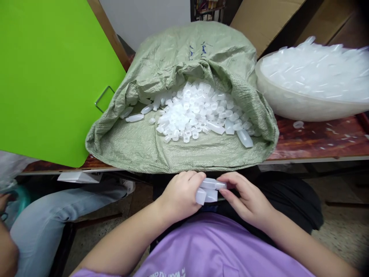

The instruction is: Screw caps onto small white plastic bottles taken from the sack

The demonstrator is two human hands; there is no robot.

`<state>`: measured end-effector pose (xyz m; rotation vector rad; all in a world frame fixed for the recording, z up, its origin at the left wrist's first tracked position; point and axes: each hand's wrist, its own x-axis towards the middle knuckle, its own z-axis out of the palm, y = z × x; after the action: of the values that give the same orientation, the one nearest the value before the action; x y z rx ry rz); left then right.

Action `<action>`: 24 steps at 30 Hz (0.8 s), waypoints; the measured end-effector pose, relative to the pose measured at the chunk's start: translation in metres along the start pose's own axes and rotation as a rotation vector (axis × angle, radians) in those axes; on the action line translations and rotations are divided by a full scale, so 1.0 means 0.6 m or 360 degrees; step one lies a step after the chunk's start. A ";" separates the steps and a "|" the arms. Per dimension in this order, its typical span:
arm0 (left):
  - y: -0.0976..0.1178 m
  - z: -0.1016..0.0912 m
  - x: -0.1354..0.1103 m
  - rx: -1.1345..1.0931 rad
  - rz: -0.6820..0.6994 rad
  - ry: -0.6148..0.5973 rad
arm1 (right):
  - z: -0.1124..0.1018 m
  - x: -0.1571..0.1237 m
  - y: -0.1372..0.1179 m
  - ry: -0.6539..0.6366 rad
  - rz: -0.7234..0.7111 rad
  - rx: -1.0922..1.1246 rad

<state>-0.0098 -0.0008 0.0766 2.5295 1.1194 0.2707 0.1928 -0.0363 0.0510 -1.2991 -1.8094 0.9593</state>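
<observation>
Over my lap, my left hand [184, 192] is closed around several translucent white plastic tubes [210, 195] whose ends stick out toward the right. The thumb and fingers of my right hand [248, 196] pinch a small translucent cap [220, 185] at the end of the upper tube. Just beyond my hands, a pale green woven sack [138, 148] lies with its mouth facing me. Inside it is a heap of small translucent caps [187, 111], with a few tubes [245, 137] among them.
A large whitish bowl [311, 105] heaped with translucent pieces stands on the reddish-brown table [317, 142] at right. A bright green board [54, 77] with a metal loop [104, 98] is at left. Another person's jeans-clad leg [49, 215] is at lower left. Cardboard [265, 19] stands behind.
</observation>
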 end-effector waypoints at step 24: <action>-0.052 0.061 -0.007 0.0455 0.0489 0.0345 | 0.057 0.019 0.021 -0.0890 0.1520 0.1974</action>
<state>-0.0225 0.0063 0.0303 2.9885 0.8902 0.5068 0.1660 -0.0284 0.0246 -0.9861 -0.3981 2.5641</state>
